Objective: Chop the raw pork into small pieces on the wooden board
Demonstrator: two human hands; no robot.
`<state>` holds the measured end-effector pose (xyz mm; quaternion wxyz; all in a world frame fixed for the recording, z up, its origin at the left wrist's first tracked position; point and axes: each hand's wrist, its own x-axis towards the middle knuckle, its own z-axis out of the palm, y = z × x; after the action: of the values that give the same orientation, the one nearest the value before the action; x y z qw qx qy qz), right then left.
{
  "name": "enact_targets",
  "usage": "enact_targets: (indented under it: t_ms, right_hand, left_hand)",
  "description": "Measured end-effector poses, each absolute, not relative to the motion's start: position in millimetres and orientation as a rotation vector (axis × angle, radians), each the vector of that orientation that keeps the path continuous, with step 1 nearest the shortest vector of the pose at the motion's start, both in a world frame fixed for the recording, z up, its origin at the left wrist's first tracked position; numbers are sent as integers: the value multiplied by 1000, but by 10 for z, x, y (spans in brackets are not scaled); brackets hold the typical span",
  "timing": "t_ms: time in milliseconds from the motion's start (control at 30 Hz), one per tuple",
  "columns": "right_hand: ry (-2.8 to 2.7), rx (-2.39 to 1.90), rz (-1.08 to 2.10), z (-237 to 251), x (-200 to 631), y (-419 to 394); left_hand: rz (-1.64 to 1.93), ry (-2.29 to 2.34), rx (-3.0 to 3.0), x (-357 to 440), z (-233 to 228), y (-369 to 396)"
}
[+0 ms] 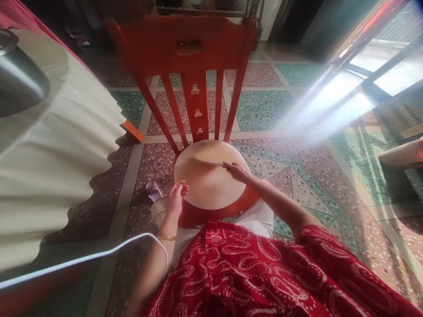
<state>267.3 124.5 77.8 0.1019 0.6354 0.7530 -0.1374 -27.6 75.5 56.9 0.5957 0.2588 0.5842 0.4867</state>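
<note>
Right hand (pixel 238 171): fingers flat and together, palm down, pressing on a thin pale stick-like strip (pixel 205 161) that lies across the far part of the round seat (pixel 209 187); can't tell what the strip is. Seat: pale tan disc with red rim, part of a red wooden chair (pixel 191 57) with slatted back, right in front of the person. Left hand (pixel 177 196): loosely curled, thumb meeting fingertips, holding nothing visible, at the seat's left edge. Gold bangle (pixel 166 237) on that wrist. Terrazzo floor (pixel 291 176) under everything; cream pleated cloth (pixel 56 154) to the left.
</note>
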Motion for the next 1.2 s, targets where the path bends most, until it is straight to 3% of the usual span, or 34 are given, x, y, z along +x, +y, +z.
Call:
enact_targets:
  t_ms: [200, 500, 733, 867, 1067, 1200]
  right_hand:
    - [2345, 1669, -462, 739, 2639, 1275]
    - [2485, 1449, -593, 872, 2934, 650]
    - [2532, 1585, -493, 837, 2547, 1369]
    - [2570, 1445, -480, 806, 2319, 1700]
    - [2612, 1133, -615, 857, 2600, 1543]
    - [2620, 1154, -744, 905, 2941, 1246]
  left_hand:
    - [1156, 1438, 574, -468, 471, 599]
    - [1139, 1435, 559, -353, 319, 467]
    - [1128, 1490, 537, -315, 423, 440]
    - [1176, 1453, 513, -397, 419, 398]
    - [1171, 1488, 495, -493, 340, 333]
    - [1134, 1506, 530, -444, 268, 318]
